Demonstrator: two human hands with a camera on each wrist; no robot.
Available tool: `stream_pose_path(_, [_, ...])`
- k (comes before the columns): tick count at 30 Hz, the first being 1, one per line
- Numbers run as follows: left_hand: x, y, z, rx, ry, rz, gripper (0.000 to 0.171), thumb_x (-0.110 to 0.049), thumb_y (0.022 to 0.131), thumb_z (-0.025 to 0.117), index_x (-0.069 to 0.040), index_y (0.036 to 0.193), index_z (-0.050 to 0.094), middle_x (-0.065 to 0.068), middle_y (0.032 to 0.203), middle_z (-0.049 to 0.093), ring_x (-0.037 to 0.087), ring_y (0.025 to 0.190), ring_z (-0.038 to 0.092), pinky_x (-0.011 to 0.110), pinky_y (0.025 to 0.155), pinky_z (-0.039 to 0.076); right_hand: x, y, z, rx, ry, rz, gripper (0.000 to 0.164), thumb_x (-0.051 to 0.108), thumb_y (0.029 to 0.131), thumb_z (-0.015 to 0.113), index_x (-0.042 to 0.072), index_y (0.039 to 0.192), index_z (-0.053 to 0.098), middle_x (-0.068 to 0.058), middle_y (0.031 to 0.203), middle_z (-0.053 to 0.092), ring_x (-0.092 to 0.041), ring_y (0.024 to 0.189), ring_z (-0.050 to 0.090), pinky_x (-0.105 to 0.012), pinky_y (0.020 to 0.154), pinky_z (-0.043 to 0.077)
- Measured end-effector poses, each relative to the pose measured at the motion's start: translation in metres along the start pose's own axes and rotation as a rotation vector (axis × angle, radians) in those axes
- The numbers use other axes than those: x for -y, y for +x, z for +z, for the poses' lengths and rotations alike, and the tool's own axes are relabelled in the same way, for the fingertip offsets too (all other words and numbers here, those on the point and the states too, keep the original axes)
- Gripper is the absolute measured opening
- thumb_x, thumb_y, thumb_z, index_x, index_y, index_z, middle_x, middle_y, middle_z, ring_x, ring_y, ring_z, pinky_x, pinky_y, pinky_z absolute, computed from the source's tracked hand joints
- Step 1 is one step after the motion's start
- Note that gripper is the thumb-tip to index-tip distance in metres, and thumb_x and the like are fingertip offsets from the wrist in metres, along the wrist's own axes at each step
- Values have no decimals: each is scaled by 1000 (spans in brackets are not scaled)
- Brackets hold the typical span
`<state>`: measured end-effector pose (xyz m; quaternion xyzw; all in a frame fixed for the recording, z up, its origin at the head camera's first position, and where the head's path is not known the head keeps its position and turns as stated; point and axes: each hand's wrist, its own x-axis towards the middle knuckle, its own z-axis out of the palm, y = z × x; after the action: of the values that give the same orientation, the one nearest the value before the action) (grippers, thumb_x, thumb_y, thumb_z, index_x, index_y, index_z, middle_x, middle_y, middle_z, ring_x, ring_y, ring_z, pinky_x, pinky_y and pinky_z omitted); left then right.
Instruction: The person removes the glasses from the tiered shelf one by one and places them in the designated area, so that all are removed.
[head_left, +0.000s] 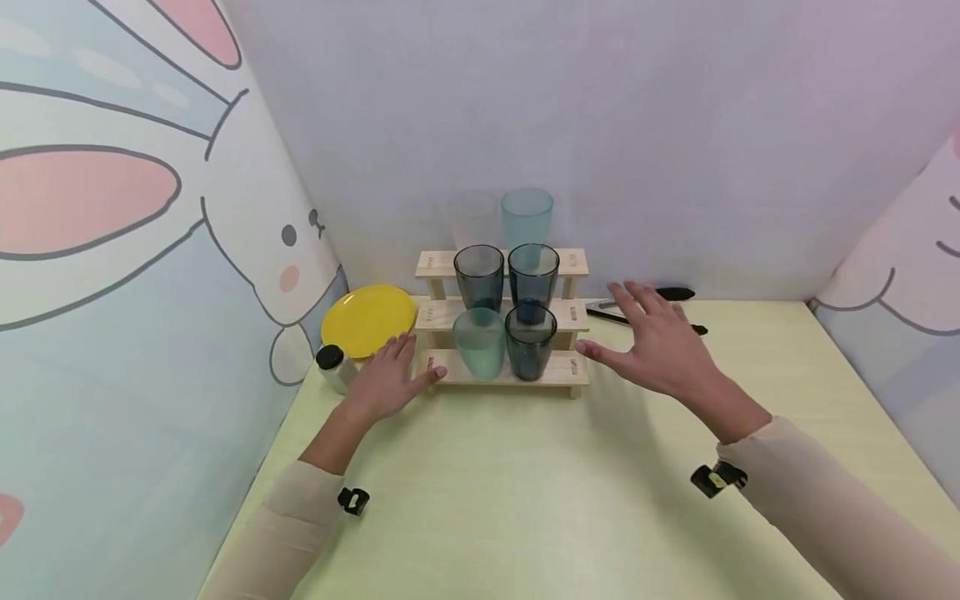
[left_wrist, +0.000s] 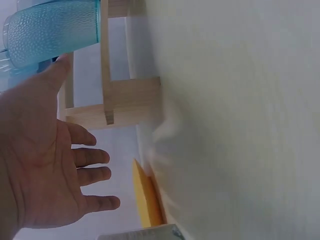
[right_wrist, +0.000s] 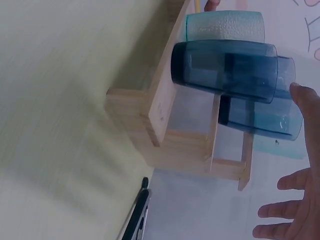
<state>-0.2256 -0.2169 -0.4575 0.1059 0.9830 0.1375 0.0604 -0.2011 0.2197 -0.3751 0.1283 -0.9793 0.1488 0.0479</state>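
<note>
A three-step wooden rack [head_left: 504, 368] stands against the back wall with cups in pairs on its steps. On the bottom step are a textured teal cup [head_left: 480, 348] and a dark grey cup [head_left: 531, 354]. Two dark blue-grey cups stand on the middle step. The top step bears a clear cup [head_left: 474, 215] and a light blue cup [head_left: 527, 212]. My left hand [head_left: 384, 385] is spread beside the rack's left end, thumb toward the bottom step. On the other side my right hand [head_left: 660, 346] hovers with fingers spread, thumb toward the dark cups. Both hands hold nothing.
A yellow plate [head_left: 369, 321] lies at the back left. In front of it, by the left wall, is a small jar with a black lid [head_left: 330, 357]. Black-handled tongs [head_left: 611, 313] lie behind my right hand. Walls enclose the table at the left, back and right.
</note>
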Motion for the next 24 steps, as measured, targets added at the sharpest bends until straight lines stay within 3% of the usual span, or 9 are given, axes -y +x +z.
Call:
stream_pose_path(4, [3,2,6,31,-55,16,115,-87,102,44,0,175,24,23,183,23,45,170,25,64,134,29,14,7,9,6,46,-12,116,83,96,63,13,178,22,-26,180,30,-54,163,33,-75,119,43])
stream_pose_path(7, [4,4,10,38,-79,23,115,-86,102,47,-1,175,23,24,183,23,44,170,25,62,134,30,24,11,15,17,84,-14,117,86,94,63,14,178,23,-25,179,33,-53,160,39,-74,107,53])
stream_pose_path(18, [2,5,15,55,-91,26,110,-80,104,53,-3,176,21,21,183,25,44,170,26,64,132,34,49,24,37,8,240,-33,113,80,91,74,10,172,38,-26,170,48,-52,154,49,-72,117,47])
stream_pose_path(24, [4,9,18,66,-112,17,110,-79,104,53,-4,177,19,20,184,25,43,170,27,63,132,35,54,30,47,-19,332,-59,105,72,90,82,6,164,48,-21,155,64,-45,137,66,-64,109,56])
